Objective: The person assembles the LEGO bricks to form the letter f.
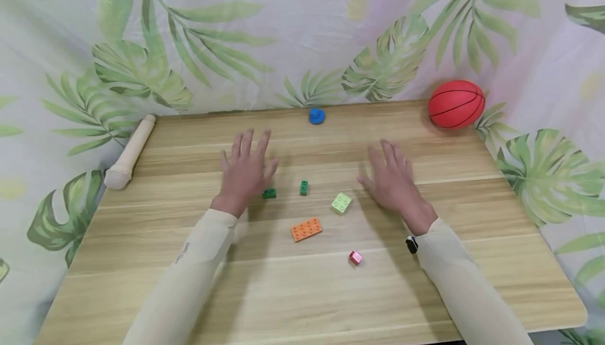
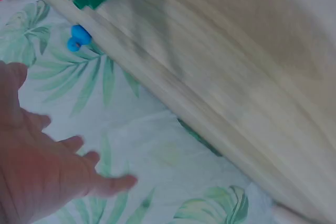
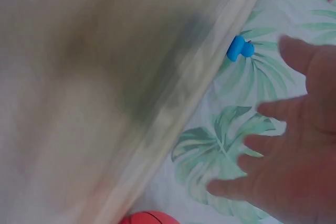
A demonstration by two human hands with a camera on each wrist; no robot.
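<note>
Both hands hover over the wooden table with spread fingers and hold nothing. My left hand [image 1: 243,177] is nearest a dark green building brick [image 1: 269,193], which its wrist partly hides in the head view. A second dark green brick [image 1: 304,187] lies between the hands. My right hand [image 1: 394,185] is to the right of a light green square brick [image 1: 341,203]. Closer to me are an orange brick [image 1: 306,229] with several studs and a small pink-red brick [image 1: 355,258]. In the wrist views, the left palm [image 2: 42,166] and right palm [image 3: 299,156] show extended fingers.
At the table's back edge sits a small blue knobbed piece [image 1: 316,116]. A red ball [image 1: 456,104] with black lines occupies the back right corner. Along the left edge lies a pale microphone-shaped object [image 1: 130,152]. Leaf-patterned cloth [image 1: 302,30] hangs behind the wooden table [image 1: 156,240].
</note>
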